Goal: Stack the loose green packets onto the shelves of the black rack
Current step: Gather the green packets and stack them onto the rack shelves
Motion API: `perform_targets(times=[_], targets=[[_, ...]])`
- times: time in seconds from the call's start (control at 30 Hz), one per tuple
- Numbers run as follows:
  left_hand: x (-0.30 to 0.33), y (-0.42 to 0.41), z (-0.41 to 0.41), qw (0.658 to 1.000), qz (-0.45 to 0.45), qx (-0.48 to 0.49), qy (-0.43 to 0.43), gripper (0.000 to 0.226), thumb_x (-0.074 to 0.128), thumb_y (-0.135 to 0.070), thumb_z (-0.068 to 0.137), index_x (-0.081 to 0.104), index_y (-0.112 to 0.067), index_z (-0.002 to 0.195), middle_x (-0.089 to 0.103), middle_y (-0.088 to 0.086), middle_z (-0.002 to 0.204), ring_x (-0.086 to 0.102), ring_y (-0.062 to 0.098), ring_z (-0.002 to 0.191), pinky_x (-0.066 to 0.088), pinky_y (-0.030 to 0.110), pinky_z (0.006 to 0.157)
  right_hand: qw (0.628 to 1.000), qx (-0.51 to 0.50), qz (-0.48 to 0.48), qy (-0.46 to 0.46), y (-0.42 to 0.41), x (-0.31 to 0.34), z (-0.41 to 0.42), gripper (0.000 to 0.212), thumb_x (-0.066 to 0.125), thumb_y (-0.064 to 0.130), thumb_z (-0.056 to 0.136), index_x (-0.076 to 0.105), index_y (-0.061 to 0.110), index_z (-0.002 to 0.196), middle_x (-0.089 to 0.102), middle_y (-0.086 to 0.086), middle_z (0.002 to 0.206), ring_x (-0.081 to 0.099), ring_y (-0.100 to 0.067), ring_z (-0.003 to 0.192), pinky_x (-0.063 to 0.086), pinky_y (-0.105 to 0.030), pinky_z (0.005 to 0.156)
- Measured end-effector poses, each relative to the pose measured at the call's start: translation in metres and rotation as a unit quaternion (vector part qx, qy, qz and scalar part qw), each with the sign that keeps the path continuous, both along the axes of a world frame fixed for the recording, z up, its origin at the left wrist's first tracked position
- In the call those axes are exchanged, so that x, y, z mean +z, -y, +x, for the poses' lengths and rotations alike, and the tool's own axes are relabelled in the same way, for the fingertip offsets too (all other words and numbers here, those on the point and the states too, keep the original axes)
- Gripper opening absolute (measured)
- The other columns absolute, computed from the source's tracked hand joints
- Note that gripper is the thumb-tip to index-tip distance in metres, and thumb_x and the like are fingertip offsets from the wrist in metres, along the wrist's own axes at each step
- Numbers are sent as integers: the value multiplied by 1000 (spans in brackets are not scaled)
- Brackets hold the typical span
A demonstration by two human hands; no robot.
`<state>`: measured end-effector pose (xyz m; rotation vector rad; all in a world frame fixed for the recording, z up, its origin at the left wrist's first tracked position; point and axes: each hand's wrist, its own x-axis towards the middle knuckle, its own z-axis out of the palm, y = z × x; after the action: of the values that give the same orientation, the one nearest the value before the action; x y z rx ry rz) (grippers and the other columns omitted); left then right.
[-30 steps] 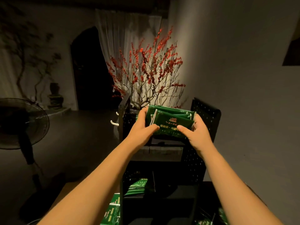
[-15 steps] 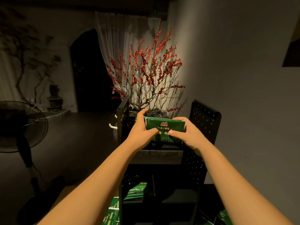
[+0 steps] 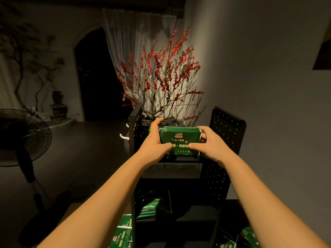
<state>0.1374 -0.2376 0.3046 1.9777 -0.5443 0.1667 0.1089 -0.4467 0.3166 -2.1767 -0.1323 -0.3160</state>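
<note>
A: Where is the bundle of green packets (image 3: pixel 179 140)?

B: On the black rack (image 3: pixel 227 126)'s top shelf, left hand (image 3: pixel 155 140) and right hand (image 3: pixel 208 143) curled round its ends.

A: Handling?

B: Probably light, soft, slippery; squeeze both short ends.

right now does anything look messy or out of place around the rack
Yes. Loose green packets lie scattered low beside the black rack, left and right, not shelved. The stack held by the left hand and right hand looks squared up.
</note>
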Motion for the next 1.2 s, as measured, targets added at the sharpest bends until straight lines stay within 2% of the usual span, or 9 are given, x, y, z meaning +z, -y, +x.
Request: perform_targets(times=[0.07,0.17,0.27,0.43,0.57,0.63,0.8,0.97,1.2], targets=[[1,2,-1,1000,17,-14,-12,86,65,-14,89,9,-42,147,63,11,112,66,36,81,55,50,73,998,26,-56,-25,-2,-1,-3,69,75,20,84,37,19,141,52,5,132,50,-11,118,41,-24,94],[2,2,-2,999,40,-21,-20,84,64,-18,90,7,-48,144,65,20,115,64,43,100,52,59,87,997,31,-59,-43,-5,-2,-5,63,69,20,89,35,18,143,54,1,133,52,-11,114,40,-23,89],[3,1,-4,999,34,-13,-14,88,66,-13,90,6,-43,147,64,12,111,66,40,97,55,55,82,998,6,-65,-18,-5,-3,-7,58,67,21,91,36,18,140,52,4,125,50,-10,110,38,-23,87],[3,-1,-3,998,64,0,-18,94,65,-10,87,1,-40,151,65,23,107,62,26,70,55,44,66,994,30,-96,-54,-5,-2,-9,60,67,24,91,35,19,143,54,4,125,53,-10,112,41,-24,91],[6,0,-3,998,58,-1,-19,90,65,-12,90,3,-32,152,64,12,104,62,19,74,54,40,67,995,19,-95,-26,-6,-1,-13,56,64,22,93,39,20,143,54,5,133,51,-11,118,39,-24,94],[7,-3,-7,999,26,4,-22,85,67,-10,88,11,-27,149,60,1,107,64,17,80,56,34,68,998,9,-68,1,-8,2,-22,54,64,20,94,39,21,142,51,11,127,48,-7,115,36,-23,93],[0,-3,-44,994,-98,-2,-43,41,58,-7,91,37,-16,126,58,8,117,60,16,103,50,43,94,996,43,40,63,-23,-3,-56,34,55,9,96,41,30,120,57,15,116,54,2,104,41,-15,85],[-22,-1,-83,980,-179,-5,-92,22,40,2,91,35,-15,104,42,8,99,42,18,88,37,36,75,978,49,201,36,-44,-32,-85,36,45,3,97,50,37,109,66,14,107,62,-1,103,47,-25,93],[-99,-32,-114,950,-201,-33,-235,44,61,-17,68,61,-25,111,68,6,107,64,13,90,50,35,85,953,40,292,-66,-49,-115,-122,31,56,14,94,60,26,122,71,8,115,65,-10,109,48,-35,95]])
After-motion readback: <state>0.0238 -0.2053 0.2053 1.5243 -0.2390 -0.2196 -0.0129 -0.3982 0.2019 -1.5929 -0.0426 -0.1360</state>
